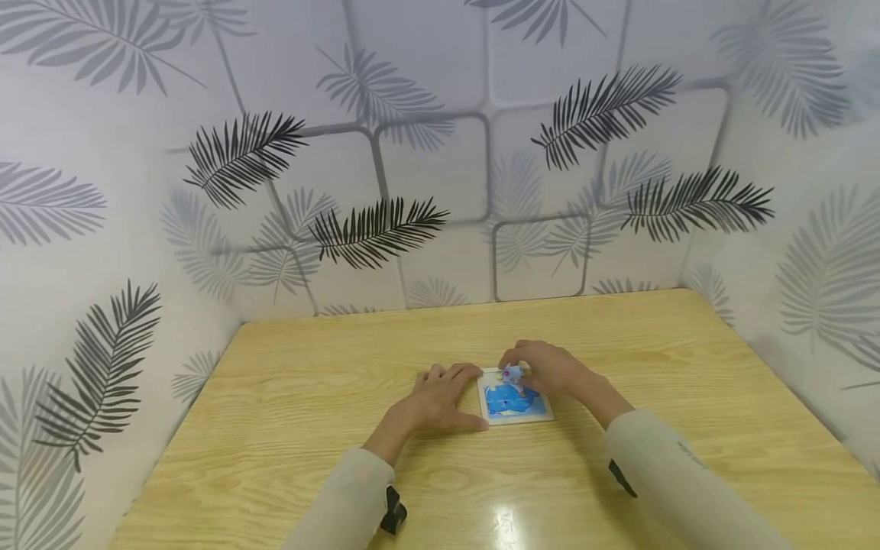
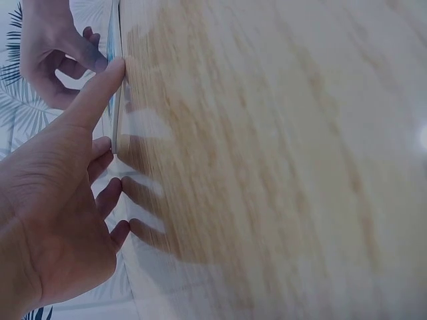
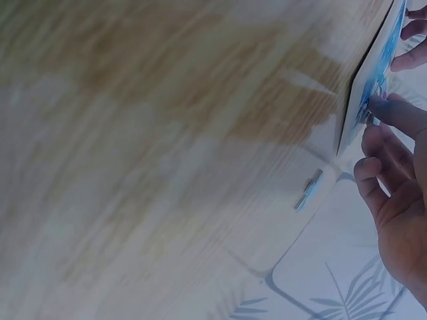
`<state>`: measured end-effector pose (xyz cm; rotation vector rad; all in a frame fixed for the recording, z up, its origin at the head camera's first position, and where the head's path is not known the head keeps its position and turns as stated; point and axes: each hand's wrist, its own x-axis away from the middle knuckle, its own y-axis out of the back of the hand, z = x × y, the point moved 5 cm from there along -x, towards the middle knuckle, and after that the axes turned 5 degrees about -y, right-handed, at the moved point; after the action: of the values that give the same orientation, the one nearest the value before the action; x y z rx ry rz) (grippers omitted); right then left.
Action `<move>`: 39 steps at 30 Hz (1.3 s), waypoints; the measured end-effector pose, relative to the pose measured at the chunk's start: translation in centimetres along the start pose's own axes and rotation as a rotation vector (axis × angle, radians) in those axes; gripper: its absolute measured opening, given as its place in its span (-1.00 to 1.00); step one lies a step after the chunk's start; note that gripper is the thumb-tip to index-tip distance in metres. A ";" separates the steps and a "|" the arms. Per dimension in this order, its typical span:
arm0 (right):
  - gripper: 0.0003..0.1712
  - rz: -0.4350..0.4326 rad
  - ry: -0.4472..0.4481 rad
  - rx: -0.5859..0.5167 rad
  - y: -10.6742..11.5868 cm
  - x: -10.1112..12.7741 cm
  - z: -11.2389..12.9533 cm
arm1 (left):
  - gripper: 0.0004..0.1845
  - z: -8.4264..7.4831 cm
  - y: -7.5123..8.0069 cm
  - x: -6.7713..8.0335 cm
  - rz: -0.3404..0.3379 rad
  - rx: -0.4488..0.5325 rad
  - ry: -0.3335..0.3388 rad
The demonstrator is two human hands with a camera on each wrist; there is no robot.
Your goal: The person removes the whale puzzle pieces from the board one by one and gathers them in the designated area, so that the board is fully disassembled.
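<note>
A small square puzzle board (image 1: 516, 401) with a blue whale picture lies flat on the wooden table (image 1: 309, 397). My left hand (image 1: 450, 389) rests flat on the table just left of it, fingers straight, and the thumb (image 2: 100, 90) touches the board's edge (image 2: 115, 113). Over the board's far edge, my right hand (image 1: 525, 370) pinches a small pale blue puzzle piece (image 1: 512, 373) in its fingertips. In the right wrist view the curled fingers (image 3: 383, 110) meet the board (image 3: 373, 80) edge-on; the piece is mostly hidden there.
Walls papered with a leaf pattern (image 1: 440, 191) close in the table at the back and on both sides. Bare wood (image 1: 687, 367) lies around the board, and a light glare (image 1: 505, 523) shows near the front edge.
</note>
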<state>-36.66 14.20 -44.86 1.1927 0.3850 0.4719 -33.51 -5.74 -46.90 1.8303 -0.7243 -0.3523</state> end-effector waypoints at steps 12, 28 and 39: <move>-0.70 -0.059 -0.054 -0.126 1.0 0.8 -0.8 | -0.06 -0.4 0.1 0.0 0.001 -0.005 0.001; -0.74 -0.129 -0.048 -0.206 3.4 3.7 -3.9 | -0.05 -0.3 0.1 0.1 -0.006 0.003 -0.007; -0.76 -0.167 -0.122 -0.156 4.4 5.7 -7.6 | -0.01 0.9 -0.8 -0.7 0.000 0.017 0.008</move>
<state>-36.46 24.59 -43.36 1.0233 0.3332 0.2781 -34.31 -5.75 -48.04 1.8461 -0.7238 -0.3395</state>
